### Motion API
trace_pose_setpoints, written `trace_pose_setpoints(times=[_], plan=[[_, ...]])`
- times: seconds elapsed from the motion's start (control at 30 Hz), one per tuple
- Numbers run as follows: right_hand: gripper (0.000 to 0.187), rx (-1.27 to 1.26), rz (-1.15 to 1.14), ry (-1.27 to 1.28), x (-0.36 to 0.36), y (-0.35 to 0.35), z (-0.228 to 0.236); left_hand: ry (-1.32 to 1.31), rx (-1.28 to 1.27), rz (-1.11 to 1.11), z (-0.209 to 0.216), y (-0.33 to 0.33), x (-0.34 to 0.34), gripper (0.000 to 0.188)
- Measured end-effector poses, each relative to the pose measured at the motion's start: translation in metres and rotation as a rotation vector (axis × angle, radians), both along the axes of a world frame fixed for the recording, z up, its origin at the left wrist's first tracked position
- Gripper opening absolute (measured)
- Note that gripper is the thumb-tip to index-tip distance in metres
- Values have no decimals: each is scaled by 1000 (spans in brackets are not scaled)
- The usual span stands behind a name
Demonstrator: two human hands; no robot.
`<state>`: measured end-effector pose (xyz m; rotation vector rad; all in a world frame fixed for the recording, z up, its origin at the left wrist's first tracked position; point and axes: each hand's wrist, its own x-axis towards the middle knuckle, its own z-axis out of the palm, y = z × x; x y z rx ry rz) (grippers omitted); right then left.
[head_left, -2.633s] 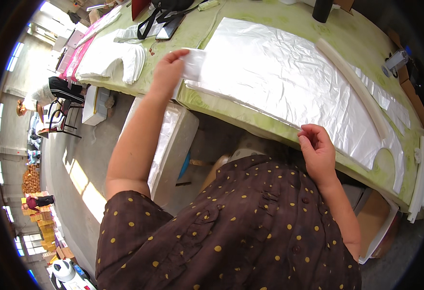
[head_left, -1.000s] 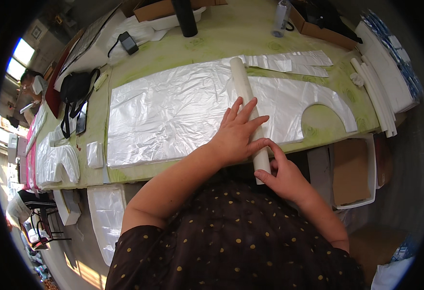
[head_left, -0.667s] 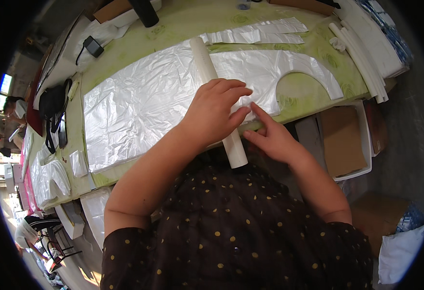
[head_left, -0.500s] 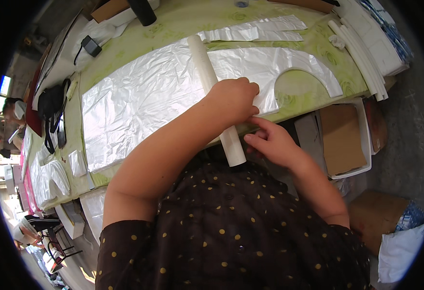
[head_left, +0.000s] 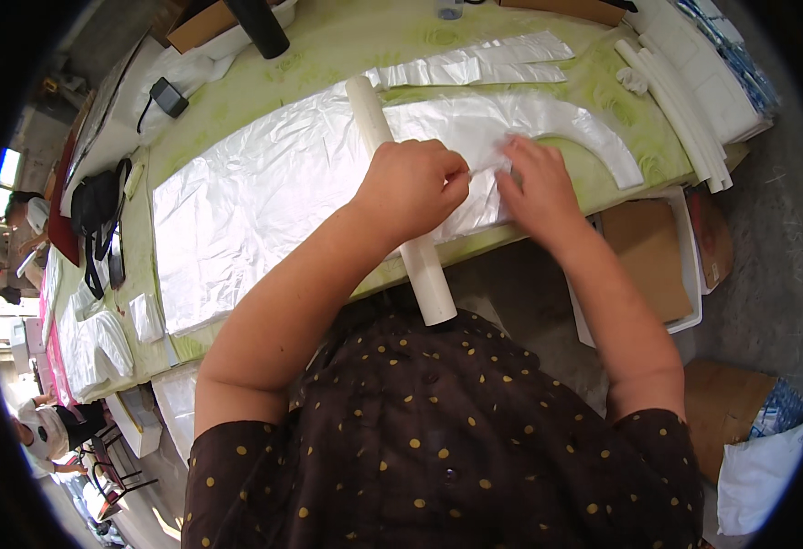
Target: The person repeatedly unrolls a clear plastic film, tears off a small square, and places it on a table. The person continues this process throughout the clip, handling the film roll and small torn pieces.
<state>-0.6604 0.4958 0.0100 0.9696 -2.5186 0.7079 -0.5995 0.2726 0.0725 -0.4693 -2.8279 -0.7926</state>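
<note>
A shiny, translucent plastic sheet (head_left: 246, 197) lies flat and crinkled along the table, with a curved cut-out toward its right end. Across it rests a pale cardboard tube (head_left: 424, 279), its near end jutting past the table edge toward my body. My left hand (head_left: 412, 188) is closed over the tube's middle, and its thumb and fingers pinch the sheet at the near side. Just to the right, my right hand (head_left: 543, 188) hovers at the sheet by the cut-out, thumb apart from the fingers; its fingertips are blurred by motion.
Narrow plastic strips (head_left: 475, 62) lie beyond the sheet. Thin white rolls (head_left: 680, 110) line the table's right end. A black bag (head_left: 100, 197) and a black tube (head_left: 260, 27) are at left and far left. Below the right edge stands a white bin with cardboard (head_left: 644, 252). People sit far left.
My right hand has moved up from beside the tube's near end onto the sheet near the cut-out. My left hand has shifted slightly left, and the tube's near end has shifted slightly left and nearer.
</note>
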Motion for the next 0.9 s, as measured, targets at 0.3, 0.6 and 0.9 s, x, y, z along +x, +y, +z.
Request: trace_pose_setpoints(times=[0.3,0.6,0.9], plan=[[79,-1,137,263,-5,-45,41,-498,1394,197,27,9,-14,52],[72,-49,-314,-31,-37,3,-16,-342,1322,501,32,-115,47,36],[70,-75,201,18,24,-73,12,-363,1308,791,-14,-180,99,40]])
